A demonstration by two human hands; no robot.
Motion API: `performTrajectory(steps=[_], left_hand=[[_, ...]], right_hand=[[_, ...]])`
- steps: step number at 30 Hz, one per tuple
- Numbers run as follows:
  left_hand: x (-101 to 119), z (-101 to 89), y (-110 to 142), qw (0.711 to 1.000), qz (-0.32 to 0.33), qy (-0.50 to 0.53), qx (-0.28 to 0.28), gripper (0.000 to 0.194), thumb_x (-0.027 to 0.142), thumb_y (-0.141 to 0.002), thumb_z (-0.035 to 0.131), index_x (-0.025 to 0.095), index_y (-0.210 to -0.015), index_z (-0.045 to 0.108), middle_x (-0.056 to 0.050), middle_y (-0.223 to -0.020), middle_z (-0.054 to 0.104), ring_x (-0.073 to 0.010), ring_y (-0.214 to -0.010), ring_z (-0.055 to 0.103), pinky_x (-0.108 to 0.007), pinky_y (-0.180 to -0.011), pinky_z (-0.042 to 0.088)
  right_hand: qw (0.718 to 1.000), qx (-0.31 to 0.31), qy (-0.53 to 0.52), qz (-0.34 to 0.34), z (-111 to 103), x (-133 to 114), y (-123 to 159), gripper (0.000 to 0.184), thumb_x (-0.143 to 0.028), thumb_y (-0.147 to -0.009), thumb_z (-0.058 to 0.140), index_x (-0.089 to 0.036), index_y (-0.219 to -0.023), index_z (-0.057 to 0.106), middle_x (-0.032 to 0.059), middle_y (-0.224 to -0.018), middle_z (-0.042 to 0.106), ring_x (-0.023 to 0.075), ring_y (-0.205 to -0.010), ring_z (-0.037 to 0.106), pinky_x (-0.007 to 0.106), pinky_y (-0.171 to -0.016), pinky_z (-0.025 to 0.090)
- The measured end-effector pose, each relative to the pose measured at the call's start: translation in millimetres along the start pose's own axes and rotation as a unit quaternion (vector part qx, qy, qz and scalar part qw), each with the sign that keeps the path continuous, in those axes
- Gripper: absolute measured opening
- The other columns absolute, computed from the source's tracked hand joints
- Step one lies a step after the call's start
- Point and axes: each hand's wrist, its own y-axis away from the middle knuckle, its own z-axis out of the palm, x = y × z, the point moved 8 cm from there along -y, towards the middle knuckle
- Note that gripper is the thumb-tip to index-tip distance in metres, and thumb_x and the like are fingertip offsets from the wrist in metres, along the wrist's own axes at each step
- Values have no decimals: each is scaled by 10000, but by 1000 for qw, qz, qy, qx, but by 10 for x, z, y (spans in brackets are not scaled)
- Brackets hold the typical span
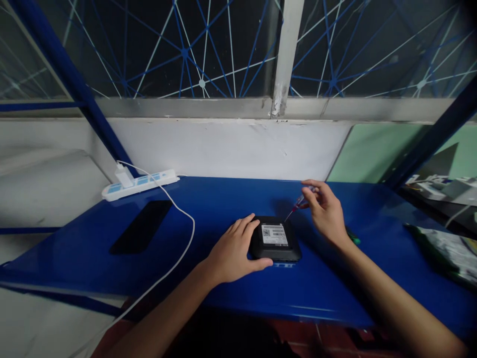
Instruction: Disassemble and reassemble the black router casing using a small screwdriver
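Note:
A flat black electronic device point(293, 244) with rounded corners lies on the blue table, and a white printed label point(275, 234) with a square code faces up. My left hand point(231, 252) grips its left side, fingers on the far edge and thumb along the near edge. Between the fingertips of my right hand point(328, 211) is a slim screwdriver point(299, 202) with a clear purplish handle. It slants down to the left, and its tip meets the device near the far right corner. Whether a screw sits under the tip is too small to tell.
A white power strip point(156, 181) with a plugged-in charger point(124, 176) stands at the back left. Its white cable point(192, 233) curves past a dark flat slab point(141, 227). A small green object point(353, 235) lies behind my right forearm; a green-and-silver packet point(447, 248) is far right.

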Motion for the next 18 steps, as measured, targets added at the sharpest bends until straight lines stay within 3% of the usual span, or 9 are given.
performTrajectory(steps=[6, 13, 18], left_hand=[[-5, 2, 2, 1000, -1, 3, -3, 918, 690, -779, 664, 186, -1486, 363, -167, -1601, 315, -395, -1437, 347, -579, -1133, 367], [-24, 16, 7, 1000, 1, 11, 4, 913, 710, -787, 649, 205, -1489, 356, -164, -1600, 317, -409, -1440, 341, -600, -1123, 366], [1, -1, 11, 1000, 7, 11, 8, 900, 672, -777, 683, 193, -1475, 379, -174, -1594, 327, -398, -1433, 356, -591, -1129, 358]], right_hand=[[999, -21, -39, 20, 69, 22, 35, 366, -430, -960, 521, -271, -1286, 570, 75, -1086, 666, 204, -844, 715, 384, -717, 607], [998, -35, -32, 28, 108, 66, 48, 394, -466, -928, 567, -280, -1275, 548, 64, -1097, 573, 164, -755, 675, 344, -631, 623], [999, -24, -33, 21, 67, 80, 18, 344, -472, -900, 609, -266, -1175, 579, 46, -1011, 594, 142, -690, 634, 316, -580, 615]])
